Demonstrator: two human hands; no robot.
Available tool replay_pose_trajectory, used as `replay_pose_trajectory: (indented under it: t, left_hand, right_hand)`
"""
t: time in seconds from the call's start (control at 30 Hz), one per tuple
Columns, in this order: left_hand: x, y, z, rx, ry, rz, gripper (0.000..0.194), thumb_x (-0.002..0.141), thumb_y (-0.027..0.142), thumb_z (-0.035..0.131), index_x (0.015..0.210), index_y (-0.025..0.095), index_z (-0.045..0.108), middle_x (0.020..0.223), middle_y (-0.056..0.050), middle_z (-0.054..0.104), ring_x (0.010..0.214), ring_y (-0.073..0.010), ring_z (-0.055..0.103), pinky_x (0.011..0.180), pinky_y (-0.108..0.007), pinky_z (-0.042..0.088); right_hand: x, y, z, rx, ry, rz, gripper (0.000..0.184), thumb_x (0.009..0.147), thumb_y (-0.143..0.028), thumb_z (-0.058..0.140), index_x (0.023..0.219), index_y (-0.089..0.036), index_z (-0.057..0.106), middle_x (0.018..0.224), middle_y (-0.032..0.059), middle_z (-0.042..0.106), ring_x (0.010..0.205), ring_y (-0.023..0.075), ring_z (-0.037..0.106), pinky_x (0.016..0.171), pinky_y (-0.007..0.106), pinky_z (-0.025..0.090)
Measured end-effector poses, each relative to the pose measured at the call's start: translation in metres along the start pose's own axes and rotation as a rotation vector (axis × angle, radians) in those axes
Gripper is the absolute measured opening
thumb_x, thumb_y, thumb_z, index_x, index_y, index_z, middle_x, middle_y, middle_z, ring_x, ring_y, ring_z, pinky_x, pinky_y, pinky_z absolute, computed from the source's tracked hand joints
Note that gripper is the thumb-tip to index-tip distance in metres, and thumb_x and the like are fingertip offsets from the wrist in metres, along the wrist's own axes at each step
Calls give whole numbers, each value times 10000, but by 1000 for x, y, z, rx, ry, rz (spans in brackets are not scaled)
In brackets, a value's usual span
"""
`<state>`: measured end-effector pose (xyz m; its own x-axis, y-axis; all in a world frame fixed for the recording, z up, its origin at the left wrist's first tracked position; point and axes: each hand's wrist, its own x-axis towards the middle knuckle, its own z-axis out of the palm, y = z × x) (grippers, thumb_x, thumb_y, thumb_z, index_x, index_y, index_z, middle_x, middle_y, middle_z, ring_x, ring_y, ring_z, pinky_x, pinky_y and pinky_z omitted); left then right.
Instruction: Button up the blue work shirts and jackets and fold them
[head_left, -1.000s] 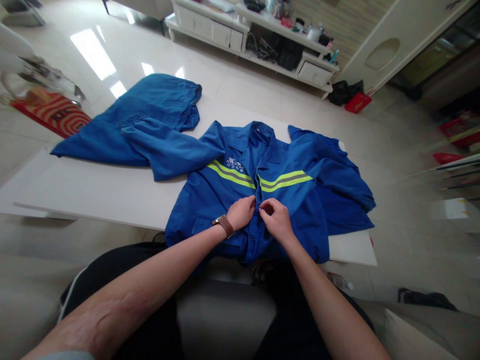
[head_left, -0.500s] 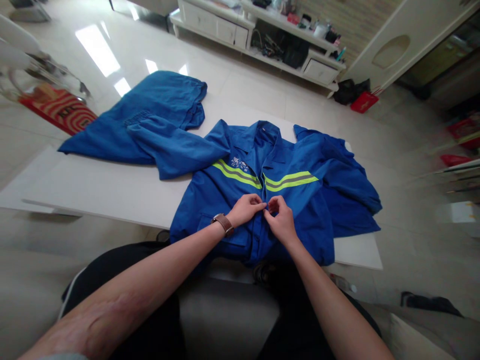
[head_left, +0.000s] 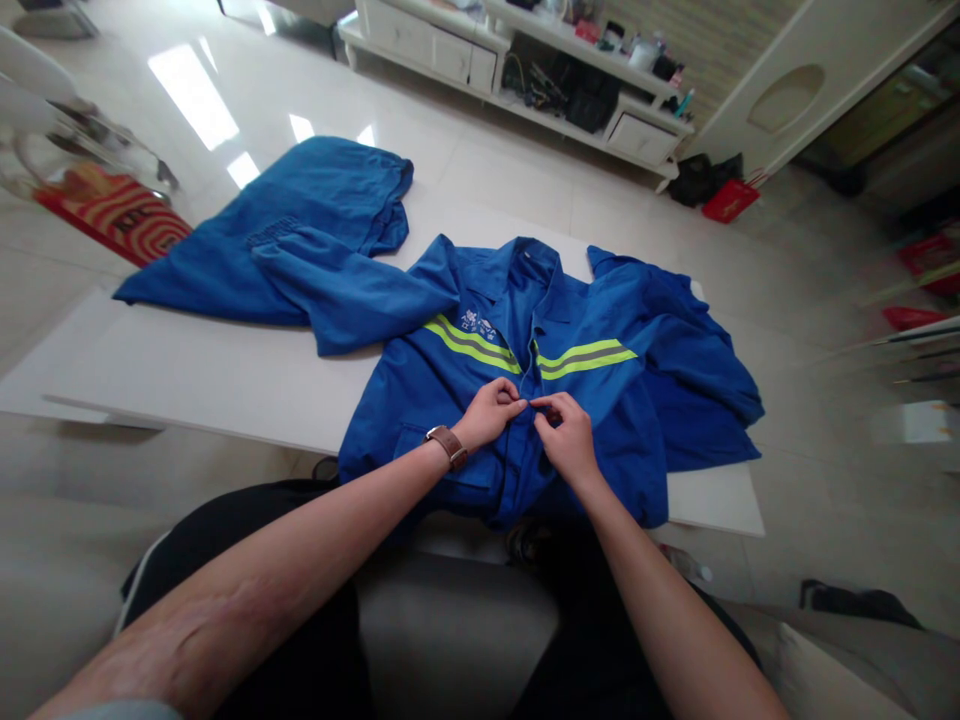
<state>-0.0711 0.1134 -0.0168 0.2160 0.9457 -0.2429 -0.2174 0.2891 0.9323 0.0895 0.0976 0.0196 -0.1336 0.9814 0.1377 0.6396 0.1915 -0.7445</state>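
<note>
The left hand hides part of the blue jacket.

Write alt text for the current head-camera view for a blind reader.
A person's left hand and right hand are close together at the front opening of a blue jacket with yellow-green stripes, spread on a white table. More blue cloth lies at the picture's left, beside a red patterned bag.

Black "KFC" on red bag; white lettering on blue jacket illegible.
</note>
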Motion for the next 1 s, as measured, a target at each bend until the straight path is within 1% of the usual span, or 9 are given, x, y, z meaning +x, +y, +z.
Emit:
replay_pose_trajectory:
  t: [0.1,0.23,0.37,0.5,0.6,0.73,0.83,0.93,1.0]
  left_hand:
    - [1,-2,-1,6,-7,-7,325,772,381,779,855,150,565,614,50,553,563,-79,443,563,-211,311]
    - [3,-3,-3,72,-27,4,341,765,419,787,837,117,646,661,6,613,602,-101,498,588,-229,351]
    - [5,-2,-5,112,-50,35,311,757,389,786,828,120,650,656,11,603,605,-105,504,585,-232,356]
    - [6,-1,-5,108,-46,56,269,752,355,778,817,122,661,699,-4,628,656,-117,536,611,-233,377]
    - [6,0,-3,32,-28,-18,218,771,322,745,812,122,670,690,-3,630,646,-112,526,614,-234,373]
    - [5,2,1,-86,35,-132,136,766,240,715,794,126,645,676,1,626,635,-107,535,637,-236,401]
    - [2,5,4,-141,89,-162,114,751,193,705,807,141,621,647,18,603,620,-104,535,638,-233,413]
    - [0,8,6,-178,147,-183,148,725,124,670,847,159,594,597,48,560,579,-97,511,608,-223,406]
    - [-1,9,6,-185,163,-192,165,714,100,651,853,161,586,578,55,547,562,-93,499,588,-216,398]
  right_hand:
    - [0,2,0,-4,7,-10,187,833,-207,572,902,-178,743,874,50,660,742,163,600,713,296,491]
    - [1,3,0,-18,-2,-31,155,827,-216,600,896,-164,729,842,35,637,710,149,575,687,285,470]
    - [1,4,1,-36,9,-51,114,831,-207,606,879,-165,700,843,29,623,714,143,560,689,280,456]
    - [1,4,1,-38,12,-51,104,841,-212,605,883,-172,691,861,34,629,749,154,568,714,288,461]
    - [1,3,0,-37,12,-46,109,847,-215,599,886,-171,691,863,36,630,749,156,567,715,292,458]
    - [2,3,0,-37,-4,-57,120,843,-205,593,895,-168,695,854,32,621,739,153,564,716,290,456]
    - [2,3,0,-36,-11,-55,134,842,-202,589,906,-166,701,862,35,622,745,154,569,719,289,460]
    - [2,3,1,-26,-23,-50,140,840,-204,590,908,-168,706,857,35,620,749,157,572,717,288,461]
    - [2,2,0,-21,-36,-46,140,840,-207,591,906,-169,709,844,32,616,738,157,571,708,288,458]
